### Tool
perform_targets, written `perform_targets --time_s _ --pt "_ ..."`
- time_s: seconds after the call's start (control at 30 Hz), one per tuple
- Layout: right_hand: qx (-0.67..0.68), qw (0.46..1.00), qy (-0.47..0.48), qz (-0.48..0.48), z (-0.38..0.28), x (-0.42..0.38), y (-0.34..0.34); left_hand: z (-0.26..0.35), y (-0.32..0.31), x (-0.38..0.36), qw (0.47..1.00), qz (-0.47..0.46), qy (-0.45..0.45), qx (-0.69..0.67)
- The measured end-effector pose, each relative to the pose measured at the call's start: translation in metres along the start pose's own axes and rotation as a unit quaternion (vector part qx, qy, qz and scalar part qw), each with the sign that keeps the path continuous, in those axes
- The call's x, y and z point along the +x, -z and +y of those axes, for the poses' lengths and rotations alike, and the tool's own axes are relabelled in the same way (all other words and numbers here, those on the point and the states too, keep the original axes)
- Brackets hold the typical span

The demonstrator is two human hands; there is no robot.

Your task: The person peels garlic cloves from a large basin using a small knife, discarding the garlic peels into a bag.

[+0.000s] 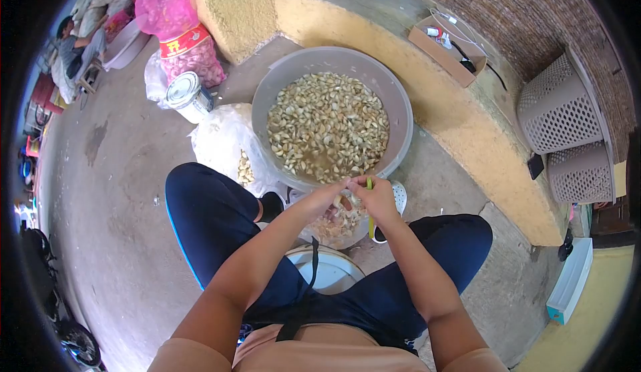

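Outdoor concrete floor point(120, 192), yellow plastered ledge point(467, 125) running behind the big grey basin point(394, 98). Basin holds peeled garlic cloves point(327, 125) sitting in water, filled roughly to mid-depth.

Person sits just in front of the basin, knees spread, both hands meeting at its near rim. Left hand point(324, 200) closed, pinching a small garlic clove point(345, 202); clove mostly hidden by fingers, so long axis and pointing direction can't be read. Right hand point(379, 198) closed around a small green-handled knife point(369, 184); handle's long axis near vertical in view, top end pointing toward the basin, blade not visible. Hands touching or nearly so, directly over a clear bag of peels point(337, 228) lying between the feet, below the basin's near rim.

Left of the basin: white plastic sack point(224, 138) touching its wall, tin can point(187, 95) beyond that, pink mesh bag of garlic point(183, 35) further up-left. Right of the basin on the ledge: open cardboard box point(447, 48). Far right of the basin: two stacked perforated baskets point(567, 132). White bucket lid point(330, 268) near the person, under the thighs.
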State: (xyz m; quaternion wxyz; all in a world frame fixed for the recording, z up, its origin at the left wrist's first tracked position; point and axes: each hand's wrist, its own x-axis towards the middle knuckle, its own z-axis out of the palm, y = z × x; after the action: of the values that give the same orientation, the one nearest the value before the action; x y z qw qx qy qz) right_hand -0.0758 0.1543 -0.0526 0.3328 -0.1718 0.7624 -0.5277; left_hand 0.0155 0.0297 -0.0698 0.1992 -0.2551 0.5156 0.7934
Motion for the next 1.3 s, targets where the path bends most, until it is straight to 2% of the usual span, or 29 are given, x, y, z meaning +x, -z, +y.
perform_targets --time_s 0.1,0.3,0.4,0.5,0.7,0.8,0.9,1.0,1.1,1.2,1.3 --pt "0.015 1.000 0.001 0.008 0.011 0.004 -0.001 -0.003 0.003 0.004 1.000 0.004 0.001 0.002" --pt "0.084 0.992 -0.073 -0.050 -0.004 0.002 0.005 -0.004 0.004 0.005 0.999 0.009 -0.015 0.034" --pt "0.055 0.996 -0.048 -0.048 -0.010 -0.005 0.000 -0.007 0.005 0.008 0.997 0.033 -0.018 0.062" --pt "0.028 1.000 -0.011 -0.004 0.004 0.001 -0.002 -0.009 0.004 0.010 0.996 0.041 -0.030 0.070" --pt "0.050 0.997 -0.055 0.029 0.013 0.010 0.002 -0.004 0.009 0.012 0.998 0.039 -0.011 0.048" --pt "-0.145 0.989 0.024 0.035 0.034 0.023 0.009 0.003 0.010 0.004 0.999 0.039 -0.024 0.001" --pt "-0.278 0.957 0.051 0.070 0.046 0.019 0.002 0.013 0.007 -0.006 0.999 0.014 -0.038 0.013" --pt "-0.395 0.914 0.032 -0.086 0.062 0.022 -0.002 0.010 0.007 -0.006 0.995 0.012 -0.084 0.055" --pt "-0.447 0.876 0.063 -0.171 0.090 0.024 -0.010 0.007 0.014 -0.004 0.993 -0.020 -0.106 0.051" --pt "-0.465 0.867 0.065 -0.168 0.100 0.021 -0.015 0.008 0.015 -0.005 0.985 -0.009 -0.137 0.108" --pt "-0.474 0.868 0.045 -0.140 0.096 0.020 -0.018 0.013 0.014 -0.009 0.983 0.011 -0.133 0.125"
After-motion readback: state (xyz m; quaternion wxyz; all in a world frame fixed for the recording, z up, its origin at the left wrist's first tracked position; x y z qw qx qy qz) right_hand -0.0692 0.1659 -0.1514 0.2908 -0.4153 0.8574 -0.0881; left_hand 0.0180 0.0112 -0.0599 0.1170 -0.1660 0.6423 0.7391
